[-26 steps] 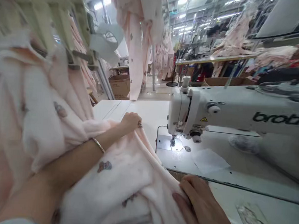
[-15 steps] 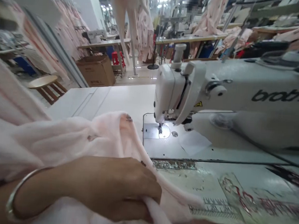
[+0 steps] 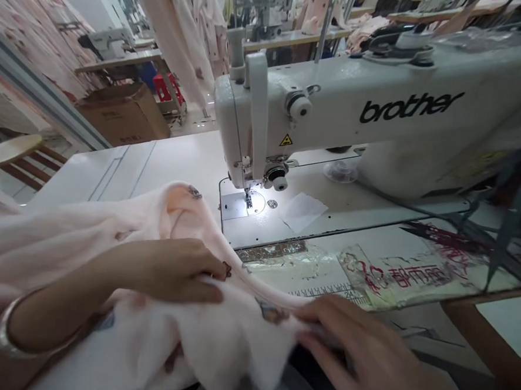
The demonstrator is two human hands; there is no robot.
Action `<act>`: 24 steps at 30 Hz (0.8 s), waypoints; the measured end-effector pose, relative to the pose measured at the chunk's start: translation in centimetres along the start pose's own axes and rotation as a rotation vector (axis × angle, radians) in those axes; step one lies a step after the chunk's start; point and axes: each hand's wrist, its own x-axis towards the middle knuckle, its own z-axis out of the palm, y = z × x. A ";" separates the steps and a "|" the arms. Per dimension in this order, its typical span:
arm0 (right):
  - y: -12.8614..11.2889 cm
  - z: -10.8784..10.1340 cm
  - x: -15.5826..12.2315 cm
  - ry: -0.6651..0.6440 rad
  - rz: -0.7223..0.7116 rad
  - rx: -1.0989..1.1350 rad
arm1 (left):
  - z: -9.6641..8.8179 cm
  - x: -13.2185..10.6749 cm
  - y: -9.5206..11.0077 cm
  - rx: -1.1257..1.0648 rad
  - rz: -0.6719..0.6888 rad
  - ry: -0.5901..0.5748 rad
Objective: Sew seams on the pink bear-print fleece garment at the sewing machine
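- My left hand [image 3: 172, 269] lies palm down on the cloth [image 3: 85, 237], with the forearm coming in from the lower left and a bangle [image 3: 7, 332] on the wrist.
- Its fingers [image 3: 214, 268] are bent and held together, pressing a fold of cloth against the thumb underneath, so the hand is closed on the cloth.
- My right hand [image 3: 356, 354] comes in from the lower right, low at the table [image 3: 165, 160] edge, pointing left toward the other hand.
- It is blurred, but the cloth's near edge runs in between the thumb and the fingers [image 3: 317, 341], which are drawn together and pinch it.
- The two hands sit near each other, with a short stretch of cloth pulled between them.
- The cloth is pale pink fleece with small dark prints. It is heaped on the left of the table and over my lap, and one hump rises just left of the needle [image 3: 248, 198].
- The cloth stops short of the needle, and the plate [image 3: 233, 206] under it is bare and lit.
- The machine [image 3: 381, 102] stands behind the hands, its head over the plate.
- A white slip [image 3: 302, 209] lies on the machine bed, right of the needle.
- A printed ruler strip [image 3: 325, 291] and a red-lettered sticker [image 3: 414, 275] are on the table front, just beyond my right hand.
- A box [image 3: 119, 113], a stool [image 3: 11, 150] and hanging garments [image 3: 182, 31] stand farther back.
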 end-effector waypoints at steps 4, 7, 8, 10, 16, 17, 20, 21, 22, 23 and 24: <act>1.2 0.8 2.2 -0.007 0.109 -0.053 | 0.8 1.2 0.0 0.132 -0.109 0.069; 1.1 0.4 3.1 -0.066 0.141 -0.035 | 2.0 1.9 2.1 0.266 -0.188 0.281; 1.0 0.2 3.3 -0.088 0.144 -0.033 | 2.5 2.3 3.0 0.276 -0.166 0.347; 1.0 -0.2 3.8 -0.130 0.144 -0.025 | 3.7 3.5 4.5 0.232 -0.049 0.397; 1.7 -2.4 5.9 -0.223 0.057 0.124 | 5.1 6.2 4.7 0.082 0.102 0.401; 1.9 -3.0 6.4 -0.270 0.047 0.175 | 4.9 6.1 4.5 0.025 0.101 0.376; 2.2 -4.3 7.8 -0.457 0.068 0.390 | 4.1 5.4 3.8 -0.154 0.039 0.326; 2.4 -4.5 8.2 -0.516 0.077 0.474 | 3.9 5.2 3.6 -0.194 0.020 0.323; 2.5 -4.7 8.6 -0.556 0.081 0.546 | 3.7 5.1 3.5 -0.222 0.007 0.319; 2.6 -4.7 8.9 -0.575 0.081 0.596 | 3.6 5.1 3.3 -0.244 0.005 0.310; 2.7 -4.7 9.1 -0.578 0.073 0.613 | 3.5 5.1 3.2 -0.260 0.011 0.296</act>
